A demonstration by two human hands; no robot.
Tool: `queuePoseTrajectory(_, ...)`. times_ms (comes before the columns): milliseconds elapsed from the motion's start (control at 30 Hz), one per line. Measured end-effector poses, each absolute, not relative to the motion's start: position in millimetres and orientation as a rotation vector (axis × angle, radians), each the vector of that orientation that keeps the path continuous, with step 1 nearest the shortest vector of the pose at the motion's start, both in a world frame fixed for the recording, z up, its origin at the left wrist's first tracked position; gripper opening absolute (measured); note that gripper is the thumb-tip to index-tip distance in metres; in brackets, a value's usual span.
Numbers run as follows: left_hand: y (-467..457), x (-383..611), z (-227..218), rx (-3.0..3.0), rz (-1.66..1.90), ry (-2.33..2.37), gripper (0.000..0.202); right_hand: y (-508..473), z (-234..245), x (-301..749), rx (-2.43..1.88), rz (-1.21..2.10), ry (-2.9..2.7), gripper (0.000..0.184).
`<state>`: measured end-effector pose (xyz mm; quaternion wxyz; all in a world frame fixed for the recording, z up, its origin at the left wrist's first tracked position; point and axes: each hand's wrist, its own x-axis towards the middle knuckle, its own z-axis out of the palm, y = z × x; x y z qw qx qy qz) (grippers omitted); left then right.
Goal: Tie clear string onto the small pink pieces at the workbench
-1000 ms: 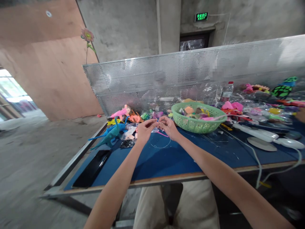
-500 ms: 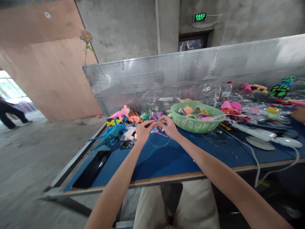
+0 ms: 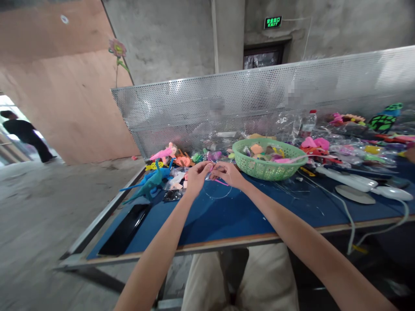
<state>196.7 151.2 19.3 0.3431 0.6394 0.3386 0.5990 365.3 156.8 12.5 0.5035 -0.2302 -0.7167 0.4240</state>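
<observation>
Both my hands meet over the blue table (image 3: 227, 216), fingertips pinched together. My left hand (image 3: 197, 176) and my right hand (image 3: 228, 172) each pinch a thin clear elastic cord (image 3: 216, 193) that hangs below them in a loop. A small pink piece (image 3: 221, 182) shows just under my right fingers. A green plastic basket (image 3: 269, 159) with small colourful toys stands right of my right hand. Blue rubber dinosaurs (image 3: 152, 181) lie left of my left hand.
A perforated metal screen (image 3: 259, 99) backs the table. Colourful toys and clear bags (image 3: 350, 138) crowd the far right. A white tool with a cable (image 3: 356, 183) lies right of the basket. A black tray (image 3: 125, 229) sits at the left edge. A person (image 3: 26, 134) walks far left.
My hands dipped slightly and closed in on each other, and the cord loop shrank. The person in the far left background walked into view.
</observation>
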Motion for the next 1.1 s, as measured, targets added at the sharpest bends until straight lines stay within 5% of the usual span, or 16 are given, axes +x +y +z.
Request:
queuePoseTrajectory(667,147.6,198.1,16.8,1.641,1.278,0.836,0.045,162.7,20.9,382.3,-0.741,0.501,-1.696,0.023)
queuePoseTrajectory(1100,146.7,196.0,19.5,1.991,1.334,0.994,0.027,152.8,23.8,378.5,-0.669,0.386,-1.743,0.019)
